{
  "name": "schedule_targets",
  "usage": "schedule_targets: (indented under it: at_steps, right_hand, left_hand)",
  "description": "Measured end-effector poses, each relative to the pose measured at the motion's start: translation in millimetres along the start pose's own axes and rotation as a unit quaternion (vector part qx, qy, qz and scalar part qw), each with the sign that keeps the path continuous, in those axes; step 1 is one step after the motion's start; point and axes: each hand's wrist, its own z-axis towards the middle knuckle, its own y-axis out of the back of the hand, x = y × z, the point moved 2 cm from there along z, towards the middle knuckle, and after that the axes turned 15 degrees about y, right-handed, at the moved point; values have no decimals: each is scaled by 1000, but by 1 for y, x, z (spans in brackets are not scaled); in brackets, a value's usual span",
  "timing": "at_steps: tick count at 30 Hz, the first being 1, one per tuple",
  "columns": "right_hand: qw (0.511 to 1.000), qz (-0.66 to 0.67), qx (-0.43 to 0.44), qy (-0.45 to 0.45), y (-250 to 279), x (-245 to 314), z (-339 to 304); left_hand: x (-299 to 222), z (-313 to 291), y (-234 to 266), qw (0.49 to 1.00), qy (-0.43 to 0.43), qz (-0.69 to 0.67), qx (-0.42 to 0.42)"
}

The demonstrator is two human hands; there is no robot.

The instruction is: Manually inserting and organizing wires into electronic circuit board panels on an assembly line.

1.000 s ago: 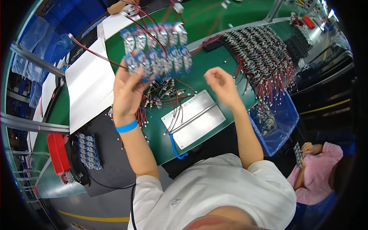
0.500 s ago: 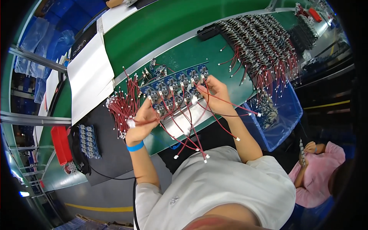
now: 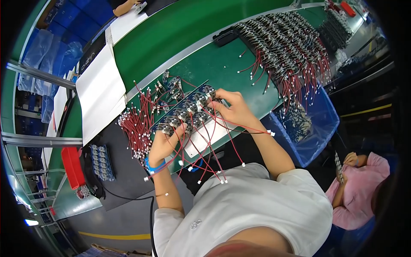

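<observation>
Between my two hands is a blue circuit board panel (image 3: 191, 112), tilted, with several small boards in rows and red wires with white plugs hanging from its near side. My left hand (image 3: 161, 146), with a blue wristband, is closed on the panel's left end, thumb on top. At the other end, my right hand (image 3: 234, 109) grips the panel with thumb and fingers near the white connectors. A pile of loose red wires (image 3: 136, 130) lies left of the panel. Small loose boards (image 3: 174, 88) lie just beyond it. The fingers' undersides are hidden.
Wired panels (image 3: 282, 47) are heaped at the far right above a blue lined bin (image 3: 323, 128). At left are a red bin (image 3: 71, 169), a stack of blue panels (image 3: 102, 162) and white paper sheets (image 3: 100, 90). A co-worker in pink (image 3: 357, 192) sits at right.
The panel has tilted further, its left end drawn lower and its right end shifted left. Both hands moved with it, and the hanging wires swung. The co-worker's arm at the top shows more.
</observation>
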Motion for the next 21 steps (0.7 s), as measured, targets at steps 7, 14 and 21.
schedule_targets:
  at_steps: [7, 14, 21]
  right_hand:
    - [1000, -17, -11, 2, 4, 0, -1]
    - [1000, -10, -21, -10, 5, -2, -11]
    - [1000, -10, -21, -19, 4, 4, -5]
  left_hand:
    - [-6, -1, 1, 999, 12, 38, 1]
    - [-4, -2, 0, 996, -9, 93, -8]
    - [3, 9, -4, 996, -74, 35, -26]
